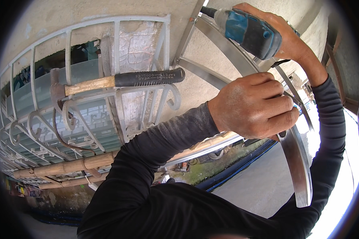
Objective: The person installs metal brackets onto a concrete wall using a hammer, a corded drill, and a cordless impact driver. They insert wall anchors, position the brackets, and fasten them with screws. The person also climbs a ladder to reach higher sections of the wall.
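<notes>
In my right hand, raised at the upper right, is a blue-and-black power drill. Its narrow black front end points to the upper left, beside the metal frame against the wall. My left hand is closed in a fist on the frame below the drill, its knuckles dusty. From under that fist a curved, shiny metal bar extends downward. The fingers hide the spot where they grip. Left of my left forearm, a hammer with a black-gripped wooden handle rests on the window grille.
White scrolled bars of the window grille stand out from the wall at left. Bamboo poles run beneath it. A pale wall rises behind, and concrete ground lies far below, with a dark blue pipe along the wall's base.
</notes>
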Tool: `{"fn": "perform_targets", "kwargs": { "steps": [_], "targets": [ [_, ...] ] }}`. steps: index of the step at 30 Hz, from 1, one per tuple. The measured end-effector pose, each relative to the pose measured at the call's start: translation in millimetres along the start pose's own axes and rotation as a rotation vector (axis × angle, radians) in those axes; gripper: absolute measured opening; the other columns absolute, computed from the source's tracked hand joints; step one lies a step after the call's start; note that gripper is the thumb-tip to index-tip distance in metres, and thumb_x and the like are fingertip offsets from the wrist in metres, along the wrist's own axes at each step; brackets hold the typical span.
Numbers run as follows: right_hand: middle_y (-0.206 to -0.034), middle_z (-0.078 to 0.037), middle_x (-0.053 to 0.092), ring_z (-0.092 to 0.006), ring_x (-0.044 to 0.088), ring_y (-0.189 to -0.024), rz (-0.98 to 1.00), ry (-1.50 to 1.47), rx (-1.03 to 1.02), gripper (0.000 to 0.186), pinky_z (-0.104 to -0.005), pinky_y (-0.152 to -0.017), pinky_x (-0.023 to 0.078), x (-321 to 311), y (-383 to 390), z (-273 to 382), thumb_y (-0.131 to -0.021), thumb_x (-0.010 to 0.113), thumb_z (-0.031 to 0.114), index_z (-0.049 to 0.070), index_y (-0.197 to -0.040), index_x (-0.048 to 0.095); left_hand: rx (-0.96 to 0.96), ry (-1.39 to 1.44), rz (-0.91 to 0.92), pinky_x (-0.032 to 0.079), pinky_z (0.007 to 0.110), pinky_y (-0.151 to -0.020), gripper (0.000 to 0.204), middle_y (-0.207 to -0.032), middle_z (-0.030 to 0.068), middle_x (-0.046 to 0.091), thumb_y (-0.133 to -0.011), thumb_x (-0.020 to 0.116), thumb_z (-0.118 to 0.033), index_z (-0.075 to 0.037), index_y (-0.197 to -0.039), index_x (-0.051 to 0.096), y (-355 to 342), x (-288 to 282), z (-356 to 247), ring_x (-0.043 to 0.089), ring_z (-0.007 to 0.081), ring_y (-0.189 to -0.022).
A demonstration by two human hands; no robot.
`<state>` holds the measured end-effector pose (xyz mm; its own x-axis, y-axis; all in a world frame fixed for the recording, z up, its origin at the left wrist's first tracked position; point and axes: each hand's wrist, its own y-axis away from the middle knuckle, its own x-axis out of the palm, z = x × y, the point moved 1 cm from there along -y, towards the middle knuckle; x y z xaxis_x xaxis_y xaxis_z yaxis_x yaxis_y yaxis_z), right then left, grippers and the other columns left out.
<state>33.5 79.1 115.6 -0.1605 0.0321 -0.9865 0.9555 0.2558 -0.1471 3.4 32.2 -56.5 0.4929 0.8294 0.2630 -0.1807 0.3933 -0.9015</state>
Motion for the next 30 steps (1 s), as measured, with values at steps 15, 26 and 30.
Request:
{"fn": "perform_targets", "kwargs": {
  "steps": [15,26,30],
  "targets": [
    [-0.111,-0.012,0.075,-0.0296,0.077,-0.099,0.044,-0.054,-0.031,0.077,-0.0386,-0.085,0.059,-2.7,-1.7,-9.7,-0.078,0.085,0.059,0.010,-0.133,0.061,0.003,-0.008,-0.003,0.058,0.030,-0.071,0.019,-0.078,-0.0040,0.066,-0.081,0.081,-0.028,-0.014,-0.093,0.075,0.3,0.6,-0.5,0.067,0.0136,-0.077],
    [-0.111,-0.013,0.076,-0.0288,0.077,-0.100,0.033,-0.011,-0.031,0.076,-0.0377,-0.085,0.058,-4.6,2.8,-8.1,-0.079,0.085,0.057,0.010,-0.133,0.061,0.016,-0.029,0.015,0.057,0.030,-0.072,0.021,-0.081,-0.0045,0.068,-0.080,0.082,-0.030,-0.014,-0.094,0.076,0.8,0.0,0.6,0.067,0.0133,-0.078],
    [-0.110,-0.013,0.076,-0.0286,0.076,-0.099,0.030,-0.050,-0.035,0.074,-0.0377,-0.085,0.057,-1.0,-2.3,-21.3,-0.080,0.084,0.056,0.009,-0.134,0.062,0.007,-0.011,-0.003,0.058,0.030,-0.072,0.023,-0.082,-0.0043,0.069,-0.080,0.082,-0.031,-0.014,-0.094,0.076,1.2,1.9,0.5,0.068,0.0134,-0.078]
  ]
}}
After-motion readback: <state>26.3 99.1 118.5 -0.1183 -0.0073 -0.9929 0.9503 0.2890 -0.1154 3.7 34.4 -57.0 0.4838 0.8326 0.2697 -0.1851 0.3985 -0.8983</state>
